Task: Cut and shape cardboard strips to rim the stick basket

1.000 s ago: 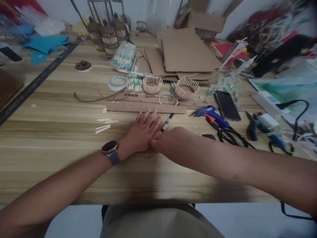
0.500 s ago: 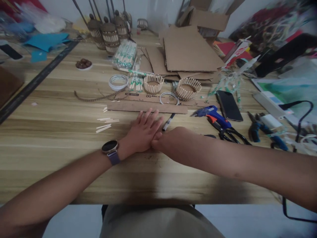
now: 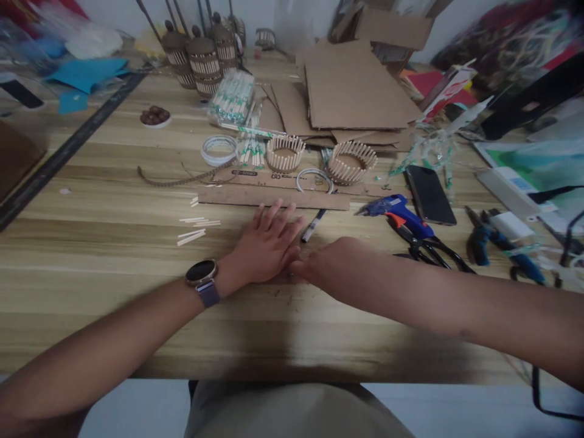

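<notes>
My left hand [image 3: 269, 243] lies flat on the wooden table with its fingers spread, the fingertips at the near edge of a long cardboard strip [image 3: 274, 198]. A watch [image 3: 201, 271] is on that wrist. My right hand [image 3: 322, 263] is closed, its knuckles turned up, right beside the left thumb and low over the table. Whatever its fingers hold is hidden beneath them. Just beyond it lies a black-and-clear pen [image 3: 313, 226]. Short pale sticks [image 3: 196, 228] are scattered left of the left hand.
Two rings of upright sticks [image 3: 285, 153] stand behind the strip, near a white ring [image 3: 314, 180]. To the right lie a blue glue gun [image 3: 396, 213], black-handled scissors [image 3: 426, 252], a phone [image 3: 430, 194] and pliers [image 3: 479, 240]. Cardboard sheets [image 3: 356, 85] are stacked at the back.
My right hand has shifted slightly to the right along the left thumb. The left hand stays flat in place. The view has turned a little.
</notes>
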The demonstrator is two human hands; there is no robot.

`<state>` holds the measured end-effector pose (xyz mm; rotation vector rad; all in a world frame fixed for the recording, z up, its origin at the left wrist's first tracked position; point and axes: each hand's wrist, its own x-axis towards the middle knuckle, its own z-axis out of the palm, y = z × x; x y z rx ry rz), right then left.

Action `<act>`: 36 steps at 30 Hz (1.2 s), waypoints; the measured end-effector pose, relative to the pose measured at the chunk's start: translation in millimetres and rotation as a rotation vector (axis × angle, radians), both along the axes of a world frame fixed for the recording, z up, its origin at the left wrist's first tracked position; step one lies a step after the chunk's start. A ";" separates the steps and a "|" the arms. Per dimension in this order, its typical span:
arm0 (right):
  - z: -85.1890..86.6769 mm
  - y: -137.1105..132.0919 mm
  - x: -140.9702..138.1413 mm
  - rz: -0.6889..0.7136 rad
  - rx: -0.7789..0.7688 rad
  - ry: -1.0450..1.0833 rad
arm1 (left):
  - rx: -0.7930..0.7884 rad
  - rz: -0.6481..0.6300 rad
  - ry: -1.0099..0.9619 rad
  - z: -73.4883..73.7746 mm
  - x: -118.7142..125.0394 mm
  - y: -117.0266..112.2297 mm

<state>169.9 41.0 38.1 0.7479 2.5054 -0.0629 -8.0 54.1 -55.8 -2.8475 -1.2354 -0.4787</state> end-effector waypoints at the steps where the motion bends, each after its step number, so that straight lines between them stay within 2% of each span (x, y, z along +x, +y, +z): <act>1: -0.7 -0.4 1.6 -0.007 0.010 0.002 | 0.005 0.002 -0.001 0.0 0.1 -0.1; 13: -4.4 0.2 10.9 0.022 0.052 0.022 | -0.018 0.004 -0.013 0.7 0.4 -1.5; 23: 1.9 2.8 14.9 0.035 0.028 -0.030 | -0.013 -0.023 0.011 0.6 -0.7 -0.8; 28: 6.3 2.2 19.9 -0.019 0.000 -0.091 | -0.017 -0.018 0.009 -0.2 -0.3 -0.4; 36: 8.8 1.7 30.3 -0.046 -0.017 -0.054 | -0.021 -0.009 0.022 -0.1 0.1 -0.4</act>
